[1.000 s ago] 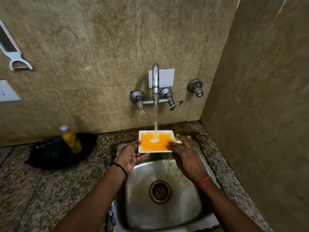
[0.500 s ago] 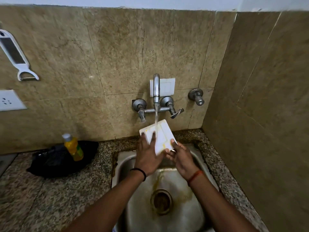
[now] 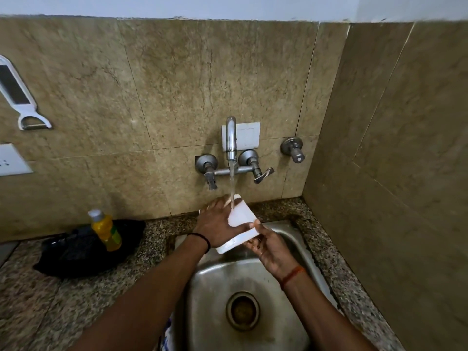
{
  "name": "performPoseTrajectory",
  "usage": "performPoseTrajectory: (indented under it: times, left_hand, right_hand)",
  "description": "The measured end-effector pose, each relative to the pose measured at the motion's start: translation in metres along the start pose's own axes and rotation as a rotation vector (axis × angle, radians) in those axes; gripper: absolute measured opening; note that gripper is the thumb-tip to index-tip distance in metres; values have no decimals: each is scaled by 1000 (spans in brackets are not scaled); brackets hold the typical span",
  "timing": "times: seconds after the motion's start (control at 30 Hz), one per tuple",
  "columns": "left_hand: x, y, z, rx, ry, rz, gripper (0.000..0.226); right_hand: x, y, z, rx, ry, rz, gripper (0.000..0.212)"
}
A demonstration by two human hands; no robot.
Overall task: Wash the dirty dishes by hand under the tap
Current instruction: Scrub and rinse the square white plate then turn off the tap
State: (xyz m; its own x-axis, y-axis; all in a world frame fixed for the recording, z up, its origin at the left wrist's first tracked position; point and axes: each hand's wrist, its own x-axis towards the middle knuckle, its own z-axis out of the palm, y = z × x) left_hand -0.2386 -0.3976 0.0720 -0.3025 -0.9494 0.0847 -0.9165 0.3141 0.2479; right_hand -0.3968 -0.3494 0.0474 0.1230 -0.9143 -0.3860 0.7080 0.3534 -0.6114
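Note:
A white rectangular dish (image 3: 241, 219) is held tilted over the back of the steel sink (image 3: 212, 300), and its visible face looks white. Water runs from the wall tap (image 3: 231, 138) onto the dish's upper edge. My left hand (image 3: 215, 224) lies flat across the dish's left part with the fingers spread toward the stream. My right hand (image 3: 268, 245) grips the dish's lower right edge from beneath, thumb on top. Part of the dish is hidden under my left hand.
A yellow bottle (image 3: 106, 231) with a grey cap stands on a black cloth (image 3: 76, 252) on the speckled counter to the left. A white peeler (image 3: 19, 97) hangs on the tiled wall. The sink drain (image 3: 242, 311) is below. A tiled side wall closes off the right.
The dish lay flat with orange residue a second ago. It was then tipped up under the stream and now looks white. My left hand has moved onto its face.

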Motion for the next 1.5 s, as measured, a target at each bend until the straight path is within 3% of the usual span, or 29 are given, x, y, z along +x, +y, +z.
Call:
performPoseTrajectory:
  times: [0.13, 0.23, 0.33, 0.4, 0.53, 0.6, 0.73, 0.83, 0.97, 1.03, 1.13, 1.27, 1.4, 1.5]
  left_hand:
    - [-3, 14, 4, -37, 31, -155, 117]
    - [-3, 23, 1, 61, 2, -157, 103]
    - [-4, 34, -4, 200, 17, -54, 66]
    - [-6, 40, -3, 234, 18, 38, 53]
    - [-10, 26, -1, 226, 29, 263, 60]
    - [-13, 14, -2, 170, 60, 288, 63]
    - [-20, 15, 1, -185, 180, -30, 68]
    - [-18, 27, -1, -557, 170, -270, 75]
    - [-10, 28, -19, -1230, 317, -679, 40]
    - [-10, 19, -29, -1554, 200, -851, 29]
    - [-15, 8, -33, -1670, 54, -778, 33]
    - [-23, 17, -28, -1481, 148, -673, 29]
    - [-33, 33, -20, -737, 356, -301, 36]
    - [-47, 37, -11, -231, 295, 10, 40]
  right_hand:
    - [7, -3, -5, -12, 52, -18, 18]
    - [9, -2, -6, 27, 49, 1, 20]
    - [7, 0, 0, 125, 38, 16, 17]
    - [8, -2, 6, 183, 37, 1, 20]
    - [11, -11, 3, 128, 62, -43, 28]
    - [11, -16, 1, 105, 56, -52, 27]
    - [10, -18, 3, 147, 9, -76, 22]
    - [9, -14, 4, 130, -8, -48, 28]
    - [4, -11, -4, 164, -29, 13, 49]
    - [2, -9, -11, 176, -55, 37, 48]
    - [-1, -7, -16, 74, -16, 55, 38]
    - [-3, -6, -9, -259, 71, 146, 44]
    - [0, -8, 2, -164, -71, 224, 63]
    - [5, -18, 12, -68, -192, 220, 76]
